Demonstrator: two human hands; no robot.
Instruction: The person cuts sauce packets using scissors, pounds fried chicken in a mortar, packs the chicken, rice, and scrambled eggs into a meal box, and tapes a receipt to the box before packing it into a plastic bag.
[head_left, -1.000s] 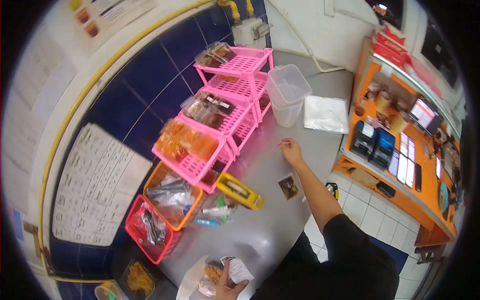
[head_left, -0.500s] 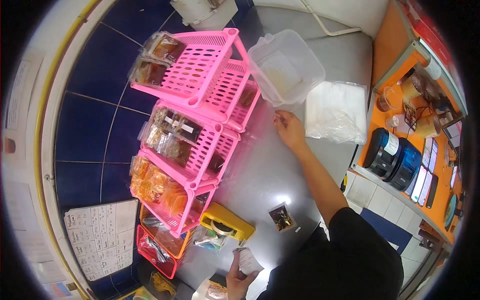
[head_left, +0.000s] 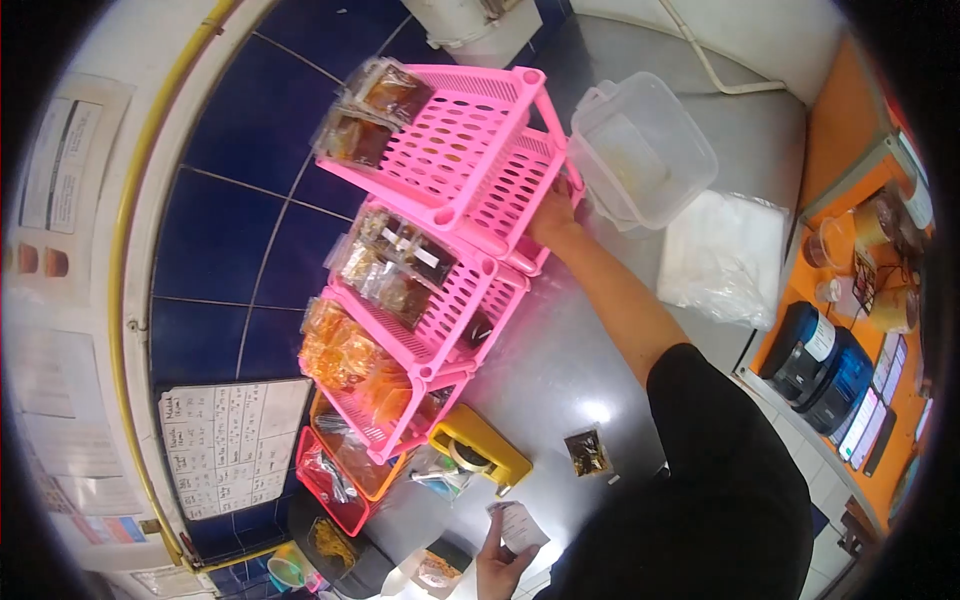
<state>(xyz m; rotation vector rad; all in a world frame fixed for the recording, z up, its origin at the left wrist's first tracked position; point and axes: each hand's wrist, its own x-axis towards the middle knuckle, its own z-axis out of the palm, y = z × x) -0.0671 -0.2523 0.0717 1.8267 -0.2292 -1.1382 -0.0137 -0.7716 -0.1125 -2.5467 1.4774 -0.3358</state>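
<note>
My right hand [head_left: 556, 215] reaches into the lower tier at the far end of the pink rack [head_left: 455, 150]; its fingers are mostly hidden by the rack. A printed paper slip [head_left: 522, 528] is pinched in my left hand [head_left: 500, 568] at the bottom. Close to that hand, food lies on white paper [head_left: 440, 565]. A dark sauce packet [head_left: 587, 452] lies flat on the metal counter [head_left: 540, 370]. Packets of orange food [head_left: 350, 350] and of brown sauce [head_left: 395, 95] sit on the rack's tiers.
Beyond the rack stand a clear plastic tub [head_left: 640, 150] and a stack of plastic bags [head_left: 722, 255]. A yellow tape dispenser [head_left: 480, 450] and a red basket [head_left: 335, 485] are nearer. Orange shelving [head_left: 850, 130] with printers and phones is at right.
My right hand has moved from the open counter beside the tub leftward into the rack. My left hand keeps the slip. The view has shifted and come closer to the rack.
</note>
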